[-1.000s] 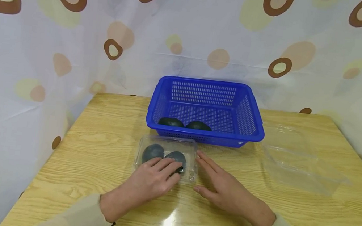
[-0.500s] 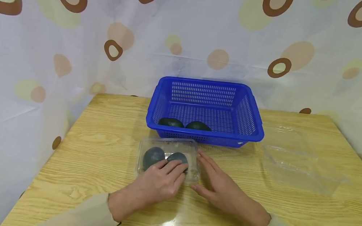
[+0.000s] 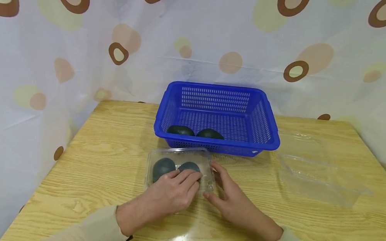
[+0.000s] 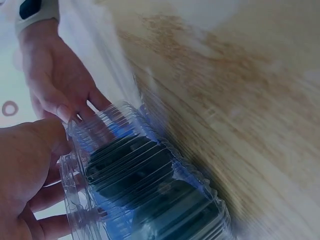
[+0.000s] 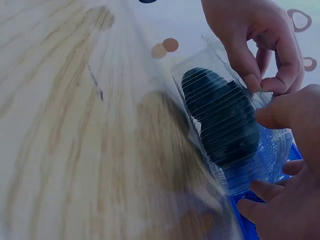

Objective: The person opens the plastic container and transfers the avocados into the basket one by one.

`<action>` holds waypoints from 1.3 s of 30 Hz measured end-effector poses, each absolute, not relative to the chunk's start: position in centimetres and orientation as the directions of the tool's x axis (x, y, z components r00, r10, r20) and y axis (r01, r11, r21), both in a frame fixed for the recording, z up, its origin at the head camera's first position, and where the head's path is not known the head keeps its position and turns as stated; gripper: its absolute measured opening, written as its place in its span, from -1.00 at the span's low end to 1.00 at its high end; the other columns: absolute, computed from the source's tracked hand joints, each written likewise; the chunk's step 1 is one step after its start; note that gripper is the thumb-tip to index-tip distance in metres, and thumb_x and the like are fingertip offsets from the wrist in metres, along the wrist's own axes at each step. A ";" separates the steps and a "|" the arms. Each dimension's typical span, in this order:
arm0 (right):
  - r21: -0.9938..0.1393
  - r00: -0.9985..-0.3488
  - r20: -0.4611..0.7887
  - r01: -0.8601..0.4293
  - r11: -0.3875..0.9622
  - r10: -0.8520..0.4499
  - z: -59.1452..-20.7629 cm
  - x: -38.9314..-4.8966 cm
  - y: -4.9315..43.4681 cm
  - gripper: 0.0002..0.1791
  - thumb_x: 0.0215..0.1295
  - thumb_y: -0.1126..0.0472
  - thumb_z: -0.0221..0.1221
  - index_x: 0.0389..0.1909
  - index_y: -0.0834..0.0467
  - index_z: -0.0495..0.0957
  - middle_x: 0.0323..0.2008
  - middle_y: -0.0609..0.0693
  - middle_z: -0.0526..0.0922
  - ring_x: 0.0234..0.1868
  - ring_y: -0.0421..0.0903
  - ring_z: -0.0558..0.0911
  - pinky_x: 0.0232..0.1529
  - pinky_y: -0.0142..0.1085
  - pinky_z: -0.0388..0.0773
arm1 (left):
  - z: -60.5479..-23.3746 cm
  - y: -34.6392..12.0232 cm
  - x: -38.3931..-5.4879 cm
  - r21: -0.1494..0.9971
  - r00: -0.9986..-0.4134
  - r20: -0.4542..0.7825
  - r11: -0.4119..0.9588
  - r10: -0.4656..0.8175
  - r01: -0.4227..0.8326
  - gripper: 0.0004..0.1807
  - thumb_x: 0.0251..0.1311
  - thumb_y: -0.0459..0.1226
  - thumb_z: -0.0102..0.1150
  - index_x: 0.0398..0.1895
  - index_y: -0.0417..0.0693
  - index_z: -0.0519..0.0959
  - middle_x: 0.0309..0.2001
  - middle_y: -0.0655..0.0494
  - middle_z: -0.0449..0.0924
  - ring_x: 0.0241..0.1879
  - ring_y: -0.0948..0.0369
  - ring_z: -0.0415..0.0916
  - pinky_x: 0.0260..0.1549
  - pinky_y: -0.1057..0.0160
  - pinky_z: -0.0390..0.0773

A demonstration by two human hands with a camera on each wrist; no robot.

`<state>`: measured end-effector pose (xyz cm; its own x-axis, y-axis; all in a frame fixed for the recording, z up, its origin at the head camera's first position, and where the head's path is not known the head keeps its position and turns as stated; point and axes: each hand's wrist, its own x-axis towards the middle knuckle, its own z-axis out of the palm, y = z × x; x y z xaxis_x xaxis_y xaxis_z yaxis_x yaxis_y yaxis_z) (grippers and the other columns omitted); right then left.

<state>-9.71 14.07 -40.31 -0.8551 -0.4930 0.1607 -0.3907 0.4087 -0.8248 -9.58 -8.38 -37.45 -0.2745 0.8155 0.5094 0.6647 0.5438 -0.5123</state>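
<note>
A clear plastic clamshell box (image 3: 180,154) lies closed-looking on the table with two dark green avocados (image 3: 164,169) inside. My left hand (image 3: 168,195) lies over its front, fingers bent above the lid. In the right wrist view the left thumb and index finger pinch the rim (image 5: 265,97). At the box's right end, my right hand (image 3: 237,206) curves around the front corner, thumb at the front and fingers along the side. Through the ribbed wall in the left wrist view, both avocados (image 4: 130,167) show. Whether the rim is fully fastened cannot be told.
Behind the box stands a blue basket (image 3: 217,142) with two more dark avocados (image 3: 210,133) at its near side. An opened clear plastic box (image 3: 316,184) sits on the right of the wooden table (image 3: 105,158). A patterned cloth (image 3: 201,32) hangs behind.
The clamshell box has shifted slightly right and turned a little, its right end now farther back. The left hand has moved right with it, and the right fingers have bent closer around its end.
</note>
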 end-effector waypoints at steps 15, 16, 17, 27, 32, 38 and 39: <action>-0.984 -0.900 -0.005 -0.072 0.161 -0.435 -39.7 -9.0 13.0 -0.16 0.25 0.51 -0.07 0.54 0.20 -0.13 0.54 0.29 0.03 0.54 0.23 0.07 0.43 -0.38 0.17 | -38.0 -7.3 -9.2 -0.505 -0.270 0.515 0.542 0.814 0.672 -0.61 0.40 -0.36 -0.29 -0.27 -0.05 0.64 -0.05 0.09 0.66 -0.05 0.21 0.60 -0.24 0.28 0.71; -0.987 -0.905 -0.014 -0.057 0.153 -0.426 -39.6 -8.9 12.9 -0.15 0.24 0.52 -0.08 0.54 0.19 -0.13 0.54 0.29 0.02 0.54 0.21 0.07 0.43 -0.39 0.17 | -38.0 -7.3 -9.1 -0.502 -0.274 0.512 0.543 0.814 0.673 -0.62 0.39 -0.36 -0.27 -0.27 -0.05 0.64 -0.04 0.08 0.66 -0.05 0.20 0.60 -0.24 0.28 0.71; -0.988 -0.909 -0.021 -0.044 0.146 -0.417 -39.5 -8.8 12.8 -0.15 0.24 0.52 -0.09 0.54 0.18 -0.13 0.55 0.27 0.01 0.54 0.20 0.06 0.44 -0.35 0.16 | -37.9 -7.3 -9.1 -0.495 -0.279 0.510 0.543 0.813 0.678 -0.64 0.39 -0.35 -0.25 -0.26 -0.05 0.65 -0.04 0.08 0.66 -0.04 0.20 0.60 -0.24 0.28 0.71; -0.989 -0.943 -0.028 -0.023 0.149 -0.332 -39.4 -8.5 11.7 -0.14 0.21 0.56 -0.16 0.56 0.14 -0.11 0.58 0.20 -0.09 0.59 0.12 -0.13 0.55 0.08 -0.19 | -37.8 -7.4 -9.4 -0.514 -0.259 0.523 0.543 0.812 0.664 -0.59 0.41 -0.38 -0.33 -0.24 -0.11 0.63 -0.07 0.05 0.66 -0.07 0.20 0.62 -0.27 0.31 0.71; -0.986 -0.950 -0.039 -0.015 0.168 -0.311 -39.5 -8.6 11.7 -0.12 0.24 0.53 -0.18 0.57 0.01 -0.11 0.59 0.10 -0.10 0.58 0.03 -0.13 0.56 0.04 -0.22 | -37.1 -7.4 -9.6 -0.492 -0.248 0.564 0.562 0.788 0.666 -0.57 0.43 -0.43 -0.39 -0.26 -0.16 0.60 -0.07 0.02 0.64 -0.11 0.20 0.63 -0.31 0.36 0.71; -0.982 -0.943 -0.085 0.025 0.185 -0.322 -39.3 -8.6 11.8 -0.13 0.31 0.47 -0.16 0.60 0.08 -0.27 0.60 0.10 -0.20 0.60 0.03 -0.18 0.57 0.01 -0.23 | -36.9 -7.8 -9.7 -0.450 -0.242 0.594 0.566 0.767 0.691 -0.62 0.46 -0.44 -0.34 -0.29 -0.11 0.57 -0.06 0.03 0.65 -0.10 0.21 0.64 -0.31 0.33 0.71; -0.980 -0.943 -0.099 0.036 0.198 -0.318 -39.2 -8.6 11.8 -0.14 0.33 0.45 -0.15 0.60 0.09 -0.27 0.60 0.11 -0.20 0.60 0.05 -0.18 0.57 0.03 -0.24 | -36.9 -7.9 -9.7 -0.440 -0.247 0.596 0.568 0.764 0.696 -0.63 0.48 -0.43 -0.34 -0.28 -0.10 0.56 -0.04 0.03 0.65 -0.09 0.20 0.64 -0.30 0.32 0.71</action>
